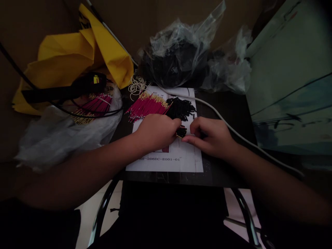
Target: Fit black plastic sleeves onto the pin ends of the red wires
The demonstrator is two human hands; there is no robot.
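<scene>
My left hand (pixel 160 129) is closed around a small bundle of thin wires with black sleeves (pixel 181 131), whose ends stick out by the thumb. Most of the bundle is hidden inside the fist. On the right, my right hand (pixel 214 136) has its fingers curled and its thumb stretched toward the bundle, with a gap between thumb and forefinger. Whether the thumb touches the wire ends I cannot tell. Just beyond my left hand lie a fan of dark red wires with yellowish ends (pixel 149 107) and a pile of short black sleeves (pixel 181 109).
A printed paper sheet (pixel 166 166) lies under the work on a dark table (pixel 220 174). A white cable (pixel 223 119) crosses the right side. Clear bags (pixel 176 55), a yellow bag (pixel 70 52), tangled pale string (pixel 137 84) and another red wire bundle (pixel 97 105) surround it.
</scene>
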